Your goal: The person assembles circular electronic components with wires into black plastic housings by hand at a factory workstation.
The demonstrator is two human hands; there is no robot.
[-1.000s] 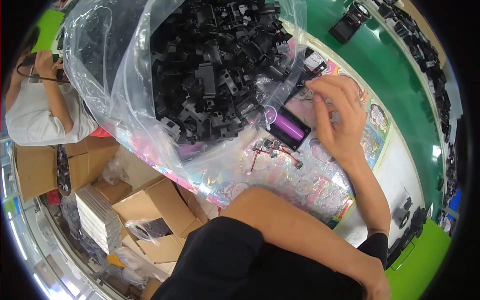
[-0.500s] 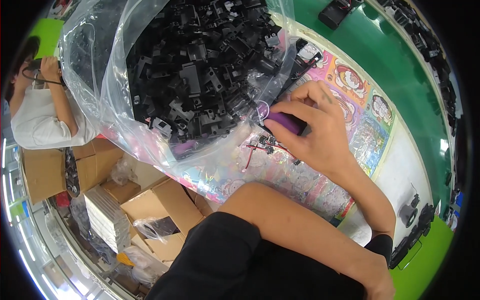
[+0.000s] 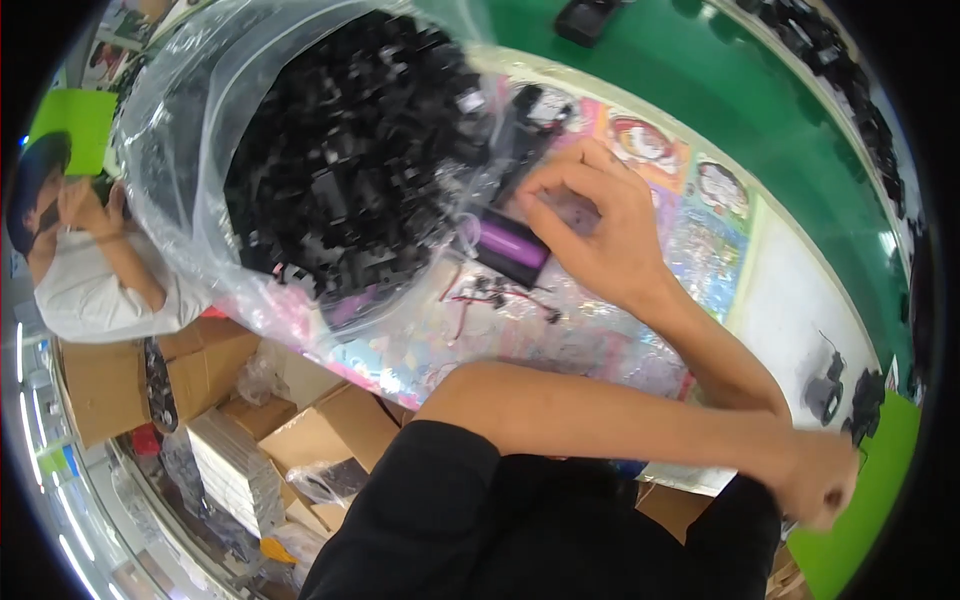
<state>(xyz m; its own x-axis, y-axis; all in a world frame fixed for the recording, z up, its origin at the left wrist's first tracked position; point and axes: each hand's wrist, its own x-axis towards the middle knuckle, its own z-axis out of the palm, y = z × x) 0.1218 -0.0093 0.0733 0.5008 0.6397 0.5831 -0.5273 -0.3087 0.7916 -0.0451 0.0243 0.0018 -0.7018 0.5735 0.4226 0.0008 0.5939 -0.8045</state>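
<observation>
one purple cell (image 3: 508, 240) lies in one black case (image 3: 522, 271) on the desk (image 3: 785, 290), just beside the single clear bag (image 3: 200, 150). the person's two hands are in view: the right hand (image 3: 610, 225) is by the end of the case, thumb and forefinger bent with their tips almost meeting; whether they hold anything thin, i cannot tell. the left hand (image 3: 822, 487), out at the right on its crossing forearm, is blurred, its fingers seemingly curled; its grip cannot be told either. one small cluster of wired parts (image 3: 505, 291) lies below the case, too blurred to count. the black plastic parts (image 3: 350, 150) in the bag are too many and too heaped to count. one black box (image 3: 587, 20) sits on the green surface (image 3: 660, 60), and one co-worker (image 3: 110, 275) is at the left.

the cell is a smooth, shiny cylinder, the case a shallow rectangle; the bag is thin, wrinkled film, the parts in it hard, angular and blocky. a glossy sheet (image 3: 708, 250) with colourful cartoon prints covers much of the desk. a cardboard box (image 3: 325, 430) stands below it, near a pale layered stack (image 3: 235, 475).

half a second ago the right hand's fingers covered much of the cell; now they are clear of it and it shows. the left hand is higher and farther right.
</observation>
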